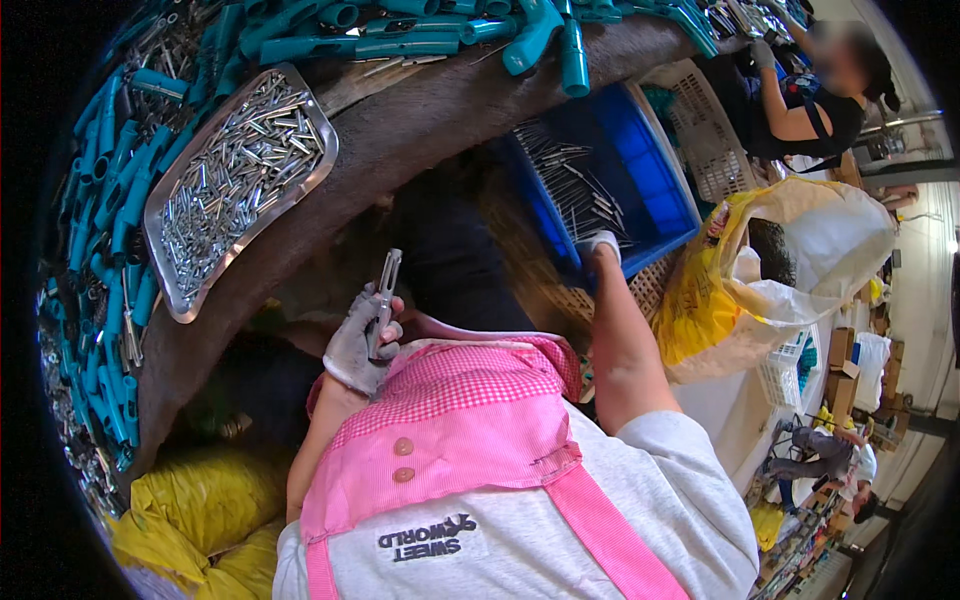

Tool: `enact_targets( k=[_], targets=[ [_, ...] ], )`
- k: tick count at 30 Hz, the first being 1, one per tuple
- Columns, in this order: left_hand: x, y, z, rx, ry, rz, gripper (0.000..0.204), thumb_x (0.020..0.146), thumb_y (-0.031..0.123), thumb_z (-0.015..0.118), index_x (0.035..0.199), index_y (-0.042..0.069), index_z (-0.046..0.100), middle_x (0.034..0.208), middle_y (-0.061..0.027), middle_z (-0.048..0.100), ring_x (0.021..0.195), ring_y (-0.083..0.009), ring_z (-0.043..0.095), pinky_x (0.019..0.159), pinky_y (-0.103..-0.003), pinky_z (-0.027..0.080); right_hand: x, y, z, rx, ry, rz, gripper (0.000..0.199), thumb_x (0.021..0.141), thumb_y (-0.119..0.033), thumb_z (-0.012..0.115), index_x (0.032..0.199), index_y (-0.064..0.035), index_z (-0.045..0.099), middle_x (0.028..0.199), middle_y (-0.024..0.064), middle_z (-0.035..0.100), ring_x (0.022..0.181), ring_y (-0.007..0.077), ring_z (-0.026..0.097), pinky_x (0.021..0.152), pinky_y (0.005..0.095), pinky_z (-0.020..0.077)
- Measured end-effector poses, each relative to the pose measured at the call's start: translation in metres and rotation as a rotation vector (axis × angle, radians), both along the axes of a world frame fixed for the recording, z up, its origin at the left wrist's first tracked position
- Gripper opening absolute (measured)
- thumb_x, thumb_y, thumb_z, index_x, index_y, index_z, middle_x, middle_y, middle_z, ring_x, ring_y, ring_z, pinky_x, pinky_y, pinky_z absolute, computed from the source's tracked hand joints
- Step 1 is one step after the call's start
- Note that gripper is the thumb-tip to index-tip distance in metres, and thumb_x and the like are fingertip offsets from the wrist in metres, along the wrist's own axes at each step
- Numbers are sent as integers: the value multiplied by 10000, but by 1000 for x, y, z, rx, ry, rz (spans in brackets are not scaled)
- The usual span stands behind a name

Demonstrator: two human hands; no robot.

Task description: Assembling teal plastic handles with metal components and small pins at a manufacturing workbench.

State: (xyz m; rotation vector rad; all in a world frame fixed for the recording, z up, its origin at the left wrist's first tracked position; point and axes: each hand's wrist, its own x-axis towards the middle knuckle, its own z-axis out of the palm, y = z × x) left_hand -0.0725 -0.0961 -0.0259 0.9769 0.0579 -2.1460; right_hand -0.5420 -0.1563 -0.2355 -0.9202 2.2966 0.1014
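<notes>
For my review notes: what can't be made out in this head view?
Head view, silver slotted metal part: its lower portion is partly covered by the gloved left hand.
Head view, gloved right hand: its fingers are hidden behind the glove's back, so its grip in the blue crate is unclear.
Head view, small metal pieces: too small and heaped to count.
Head view, teal handles: some cut off by the upper edge.

The grey metal piece point(389, 272) is partly covered by the left hand point(358, 345). The grip of the right hand point(602, 242) at the blue bin point(652, 170) cannot be made out, and some teal handles point(533, 40) are cut off by the upper edge.
</notes>
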Motion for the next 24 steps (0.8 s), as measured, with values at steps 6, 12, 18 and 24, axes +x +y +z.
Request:
enact_targets(
  k=[6,12,18,24],
  targets=[
    [-4,1,4,5,-63,-3,152,944,207,454,1084,170,501,888,-53,589,569,-100,485,418,-199,340,9,14,61,-659,-1313,-607,198,809,-107,641,992,-52,589,839,48,623,760,152,591,628,265,480],
    [-9,1,15,-62,-23,-20,174,940,173,449,1110,159,488,879,-55,585,574,-92,483,425,-193,329,93,23,184,-676,-1642,-518,239,864,-88,590,1094,-41,546,904,35,602,841,147,589,727,249,486],
    [-5,4,37,-204,-83,-40,338,911,134,489,1227,74,388,857,-77,578,527,-95,471,415,-191,339,153,14,209,-505,-1704,-340,168,835,-79,635,989,-49,577,886,31,613,796,125,581,687,224,472],
    [20,8,59,-252,0,-13,293,909,140,488,1194,91,442,851,-137,550,487,-107,455,370,-179,304,205,-3,273,-549,-1572,220,177,813,-98,657,961,-22,597,861,51,603,771,110,553,660,214,425]
  ],
)
